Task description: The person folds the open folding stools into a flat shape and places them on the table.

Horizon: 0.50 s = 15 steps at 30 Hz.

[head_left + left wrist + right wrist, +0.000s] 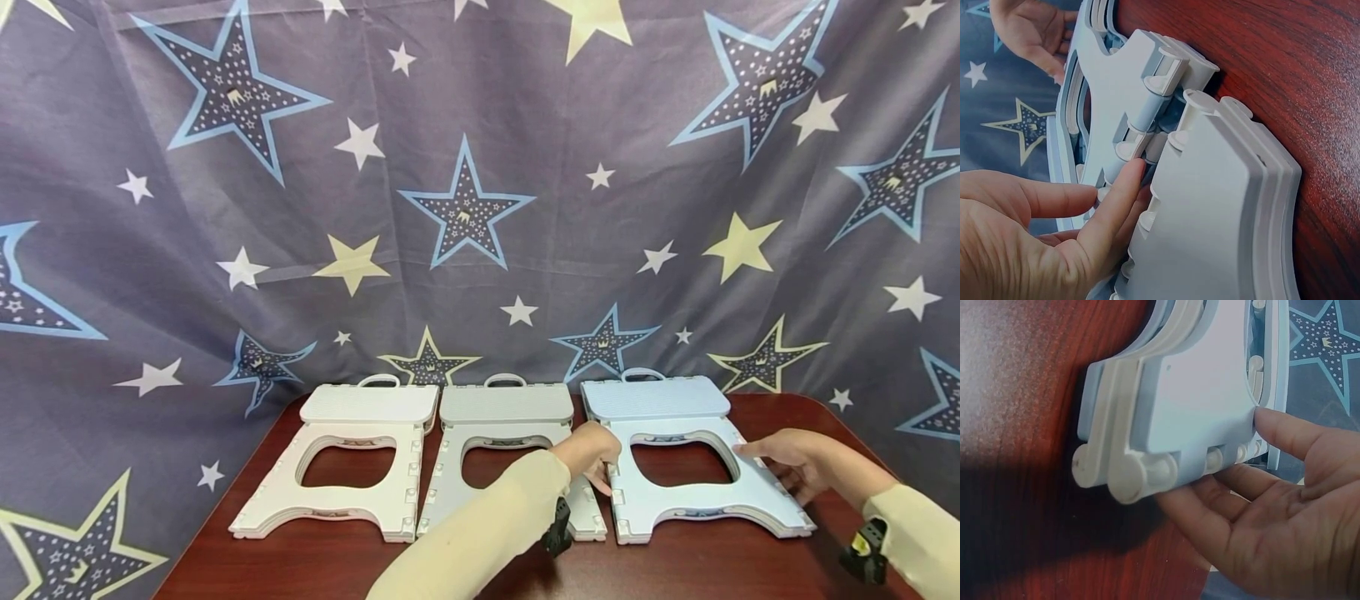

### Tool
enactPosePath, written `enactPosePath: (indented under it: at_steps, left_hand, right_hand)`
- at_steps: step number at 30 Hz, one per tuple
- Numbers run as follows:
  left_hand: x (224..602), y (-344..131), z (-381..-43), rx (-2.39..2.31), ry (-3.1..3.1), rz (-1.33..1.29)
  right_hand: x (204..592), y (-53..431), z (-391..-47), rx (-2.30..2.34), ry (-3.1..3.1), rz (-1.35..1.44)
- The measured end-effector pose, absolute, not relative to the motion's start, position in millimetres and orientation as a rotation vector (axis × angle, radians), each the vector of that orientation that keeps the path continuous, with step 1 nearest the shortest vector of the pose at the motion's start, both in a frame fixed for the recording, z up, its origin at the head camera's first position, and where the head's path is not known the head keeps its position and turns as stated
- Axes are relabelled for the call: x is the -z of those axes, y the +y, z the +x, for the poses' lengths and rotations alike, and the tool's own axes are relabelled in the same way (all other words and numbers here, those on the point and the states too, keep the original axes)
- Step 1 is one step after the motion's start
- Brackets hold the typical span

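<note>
Three folded step stools lie in a row. My left hand (597,454) is at the left edge of the light blue folding stool (652,402), beside the grey folding stool (504,405). In the left wrist view its thumb and fingers (1125,194) hold the hinged side of the blue stool (1113,81), with the grey stool (1210,200) close by. My right hand (797,457) grips the blue stool's right edge. The right wrist view shows its thumb on the upper face of the stool (1204,400) and its other fingers under the side, their tips partly hidden.
A white folding stool (367,406) lies at the left of the dark red wooden table (585,575). Behind the table hangs a grey cloth (465,325) printed with stars. The grey and blue stools lie with a narrow gap between them.
</note>
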State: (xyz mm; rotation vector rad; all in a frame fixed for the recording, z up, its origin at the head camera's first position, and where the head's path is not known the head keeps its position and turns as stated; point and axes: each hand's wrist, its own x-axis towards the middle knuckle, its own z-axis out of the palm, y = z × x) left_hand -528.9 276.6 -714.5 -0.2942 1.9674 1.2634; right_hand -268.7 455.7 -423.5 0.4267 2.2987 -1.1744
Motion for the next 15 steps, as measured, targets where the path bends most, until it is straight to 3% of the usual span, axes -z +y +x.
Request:
enactPosePath:
  at_steps: [12,15]
  left_hand:
    - [734.4,286.7,-540.5,-1.293,2.057,-0.34]
    - [719.2,282.9,-532.9,-1.269,2.088,-0.375]
  right_hand:
    - [421.2,452.7,-270.8,1.155,2.3,0.427]
    - [420.0,451.1,-271.8,1.141,2.299,0.416]
